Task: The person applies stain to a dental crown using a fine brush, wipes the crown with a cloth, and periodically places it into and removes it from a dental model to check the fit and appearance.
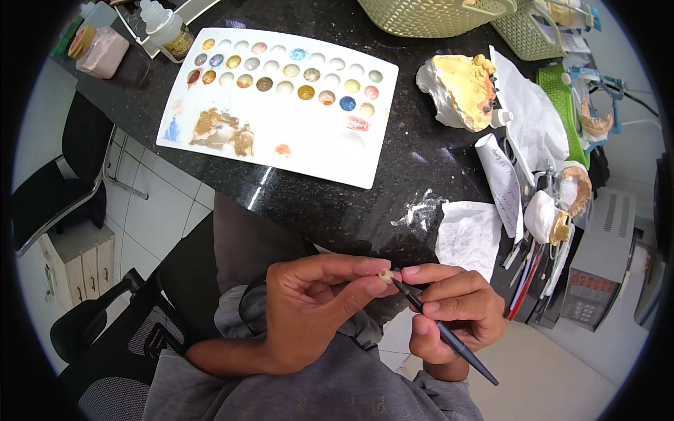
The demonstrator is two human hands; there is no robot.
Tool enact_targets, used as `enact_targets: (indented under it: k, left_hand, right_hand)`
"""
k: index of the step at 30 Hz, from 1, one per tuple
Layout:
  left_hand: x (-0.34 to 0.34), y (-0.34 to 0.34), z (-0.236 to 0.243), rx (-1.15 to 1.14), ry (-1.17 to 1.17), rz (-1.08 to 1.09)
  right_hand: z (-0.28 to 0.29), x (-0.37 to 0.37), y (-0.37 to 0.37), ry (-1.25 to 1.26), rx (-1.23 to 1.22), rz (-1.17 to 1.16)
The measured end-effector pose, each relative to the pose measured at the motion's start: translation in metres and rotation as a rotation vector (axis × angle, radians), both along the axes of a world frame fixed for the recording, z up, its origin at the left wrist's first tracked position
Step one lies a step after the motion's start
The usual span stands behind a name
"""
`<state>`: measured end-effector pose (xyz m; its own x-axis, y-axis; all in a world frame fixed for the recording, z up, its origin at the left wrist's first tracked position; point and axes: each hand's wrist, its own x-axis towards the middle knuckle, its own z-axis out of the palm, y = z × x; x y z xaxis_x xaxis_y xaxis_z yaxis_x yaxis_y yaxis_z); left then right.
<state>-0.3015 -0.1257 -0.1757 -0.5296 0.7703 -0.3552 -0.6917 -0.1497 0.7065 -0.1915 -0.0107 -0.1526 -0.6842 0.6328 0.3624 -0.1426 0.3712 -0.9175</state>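
"Why so tight a grip?"
"The left hand [309, 309] pinches the tooth-coloured piece [385, 276] between thumb and forefinger, presumably for steadiness; the right hand [460, 309] clasps the dark pen-like tool [455, 339], tip at the piece."
"And room?"
"Both hands hover before the tabletop's [316, 221] near edge, well apart from the palette [316, 158]."

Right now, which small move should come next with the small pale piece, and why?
Perhaps turn the small pale piece slightly with the left hand, keeping the dark tool steady: that hand pinches the piece between thumb and finger, and the right hand holds the tool with its tip right by it. Whether they touch is hard to tell.
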Motion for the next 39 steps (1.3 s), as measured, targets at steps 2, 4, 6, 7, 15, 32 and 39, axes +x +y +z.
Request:
enact_targets:
  k: [2, 4, 6, 7, 15, 32, 39]
  left_hand:
    - [0.000, 0.000, 0.000, 0.004, -0.004, 0.003]
    - [0.000, 0.000, 0.000, 0.006, -0.008, 0.002]
    - [0.000, 0.000, 0.000, 0.004, -0.011, -0.001]
    - [0.000, 0.000, 0.000, 0.003, -0.007, -0.002]
    - [-0.002, -0.001, 0.001, -0.004, -0.002, -0.018]
    - [-0.006, -0.003, 0.008, 0.017, -0.248, -0.062]
    - [-0.004, -0.002, 0.006, 0.044, -0.231, -0.053]
  right_hand:
    - [0.001, 0.000, 0.000, -0.008, 0.000, 0.003]
    - [0.001, 0.000, 0.000, -0.015, -0.004, -0.001]
    - [0.001, 0.001, 0.000, -0.020, -0.004, -0.002]
    - [0.001, 0.001, 0.000, -0.022, -0.004, -0.002]
    - [0.000, 0.000, -0.002, 0.016, -0.022, -0.021]
    - [0.003, 0.000, 0.000, 0.029, 0.008, 0.044]
    - [0.000, -0.001, 0.003, 0.034, 0.059, 0.075]
